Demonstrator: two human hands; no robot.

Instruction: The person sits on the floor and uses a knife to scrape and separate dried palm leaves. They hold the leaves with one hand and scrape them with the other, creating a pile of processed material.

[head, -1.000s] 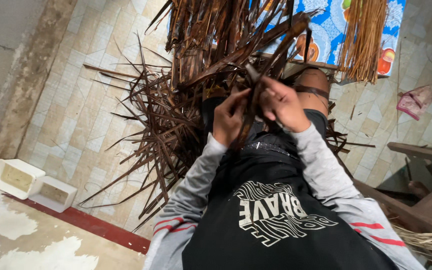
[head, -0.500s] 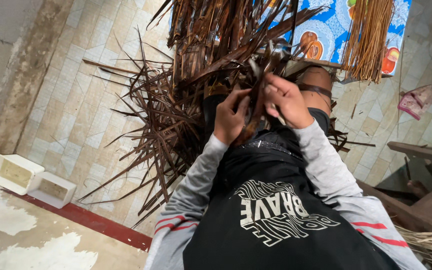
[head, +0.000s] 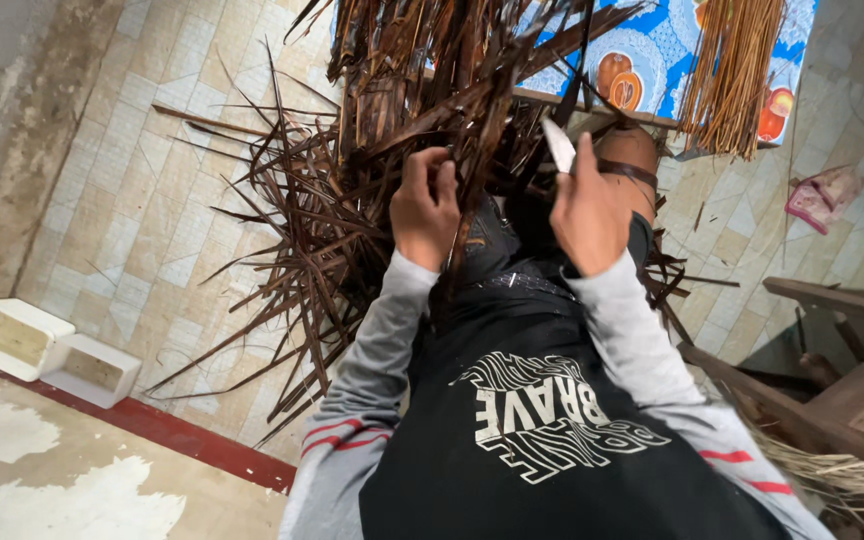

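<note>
Two white rectangular tubs sit side by side on the tiled floor at about 8 o'clock, along a red strip; both look hollow, and I can't make out anything inside them.

Compared with half a second back, the hands have pulled apart: they were bunched together on the leaves, now there's a clear gap between them, and a pale blade has popped into view.

The left hand is closed in a fist around a dark dried palm leaf strip that runs up toward 12 o'clock into the big pile of dried leaves spreading out to 9 o'clock. The right hand is curled shut on a knife, blade sticking out of the top of the fist toward 12 o'clock, just right of the strip and close to it. A bundle of pale straw-coloured sticks hangs at 1 o'clock over a blue patterned cloth.
</note>
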